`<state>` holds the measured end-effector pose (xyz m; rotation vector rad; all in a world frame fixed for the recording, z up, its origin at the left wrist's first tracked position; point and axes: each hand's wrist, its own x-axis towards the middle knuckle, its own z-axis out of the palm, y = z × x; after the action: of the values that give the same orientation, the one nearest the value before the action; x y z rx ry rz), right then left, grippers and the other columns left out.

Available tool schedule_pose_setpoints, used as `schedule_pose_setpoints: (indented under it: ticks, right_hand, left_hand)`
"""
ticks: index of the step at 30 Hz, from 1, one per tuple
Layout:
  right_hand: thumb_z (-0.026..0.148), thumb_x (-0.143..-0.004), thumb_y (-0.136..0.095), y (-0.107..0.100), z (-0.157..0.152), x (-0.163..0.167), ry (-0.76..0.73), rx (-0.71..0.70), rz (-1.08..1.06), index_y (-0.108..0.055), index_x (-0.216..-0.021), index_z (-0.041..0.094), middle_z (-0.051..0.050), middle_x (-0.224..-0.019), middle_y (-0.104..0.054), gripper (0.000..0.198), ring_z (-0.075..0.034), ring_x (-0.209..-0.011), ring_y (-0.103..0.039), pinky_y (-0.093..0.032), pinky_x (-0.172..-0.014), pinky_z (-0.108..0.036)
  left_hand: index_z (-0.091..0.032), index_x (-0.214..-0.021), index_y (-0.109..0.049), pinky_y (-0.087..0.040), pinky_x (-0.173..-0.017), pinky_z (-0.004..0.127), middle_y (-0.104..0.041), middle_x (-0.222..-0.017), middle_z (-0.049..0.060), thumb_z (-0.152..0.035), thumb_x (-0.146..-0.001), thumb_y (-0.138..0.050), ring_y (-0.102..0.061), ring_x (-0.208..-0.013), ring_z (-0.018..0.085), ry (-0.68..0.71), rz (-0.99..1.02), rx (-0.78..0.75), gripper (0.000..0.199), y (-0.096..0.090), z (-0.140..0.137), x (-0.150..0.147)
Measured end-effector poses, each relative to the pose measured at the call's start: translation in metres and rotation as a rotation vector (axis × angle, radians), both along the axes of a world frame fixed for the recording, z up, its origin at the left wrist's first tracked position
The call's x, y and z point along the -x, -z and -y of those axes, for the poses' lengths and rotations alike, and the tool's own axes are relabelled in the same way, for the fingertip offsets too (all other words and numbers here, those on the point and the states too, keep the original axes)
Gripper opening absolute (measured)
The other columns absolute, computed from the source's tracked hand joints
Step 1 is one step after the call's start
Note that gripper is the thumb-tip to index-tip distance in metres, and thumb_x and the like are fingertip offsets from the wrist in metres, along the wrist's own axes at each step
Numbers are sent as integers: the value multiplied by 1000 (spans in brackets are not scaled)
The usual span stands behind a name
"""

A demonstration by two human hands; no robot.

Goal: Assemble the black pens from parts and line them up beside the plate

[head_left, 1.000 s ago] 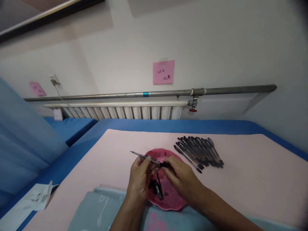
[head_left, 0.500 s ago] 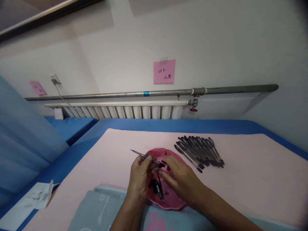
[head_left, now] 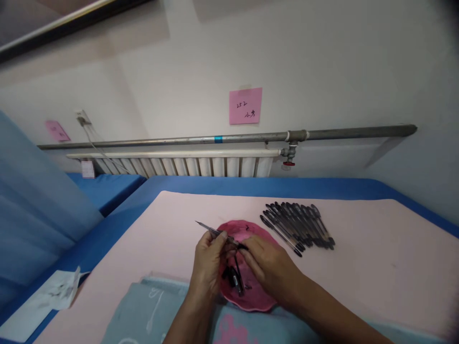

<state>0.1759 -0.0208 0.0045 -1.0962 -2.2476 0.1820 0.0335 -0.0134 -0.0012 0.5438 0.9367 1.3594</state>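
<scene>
One blue-grey cloth (head_left: 158,308): spread along the near edge.
Left hand (head_left: 208,260): closed, thumb and fingers pinching the barrel of a slim pen (head_left: 214,231).
Right hand (head_left: 267,265): thumb and fingertips drawn together on the same pen's dark end.
Slim pen: tilted above a pink bowl (head_left: 256,302), point up and leftward.
Pink bowl: below both hands, black pieces (head_left: 234,281) inside.
Black pens (head_left: 296,222): laid slanting side by side on a pink sheet (head_left: 380,258), right of the bowl.
Radiator (head_left: 204,167): beyond, below a metal pipe (head_left: 251,139).
</scene>
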Motion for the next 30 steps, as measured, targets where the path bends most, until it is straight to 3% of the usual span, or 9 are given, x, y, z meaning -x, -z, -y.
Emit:
schedule_pose_setpoints:
  ticks: [7, 12, 16, 22, 27, 30]
  right_hand:
    - [15, -87, -39, 0, 2, 0, 13, -8, 11, -54, -82, 19, -7, -80, -60, 16, -18, -72, -56, -45, -63, -32]
    - [18, -87, -40, 1, 0, 2, -19, 133, -45, -53, -80, 20, -6, -78, -60, 15, -19, -72, -56, -46, -64, -33]
    - [18, -82, -48, -6, 0, 0, -12, 235, -99, -53, -72, 21, -2, -69, -59, 12, -16, -62, -54, -43, -55, -28]
    - [6, -67, -54, -8, 9, -1, -73, 401, 122, -54, -55, 18, 2, -54, -58, 18, -9, -44, -45, -23, -42, -21]
    - [7, -66, -54, -1, 15, 7, -30, 470, 264, -60, -57, 17, -2, -57, -63, 15, -11, -48, -50, -23, -43, -22]
    - [5, -65, -52, 2, 12, 6, -20, 456, 232, -60, -60, 17, -2, -61, -64, 16, -13, -51, -52, -28, -45, -22]
  left_hand:
    - [-15, -74, -55, -44, -52, 19, -62, -58, -1, -28, -64, -73, -57, -50, 9, 6, -32, -19, 24, 0, 1, 1]
    - [-15, -71, -56, -43, -52, 20, -63, -61, 0, -30, -62, -74, -57, -52, 10, 8, -79, -57, 25, -2, 1, 2]
    - [-15, -70, -56, -43, -54, 22, -62, -60, 0, -32, -61, -73, -57, -53, 11, 27, -120, -79, 26, -3, 0, 7]
    - [-16, -77, -58, -44, -55, 23, -58, -59, -2, -37, -70, -64, -55, -53, 11, -97, -323, -128, 23, -2, -7, 23]
    - [-14, -90, -62, -37, -47, 19, -53, -55, -4, -30, -70, -62, -48, -46, 8, -91, -375, -114, 25, -4, -7, 25]
    - [-15, -83, -64, -30, -42, 17, -50, -53, -5, -34, -71, -61, -41, -43, 6, -46, -392, -114, 23, -7, -3, 21]
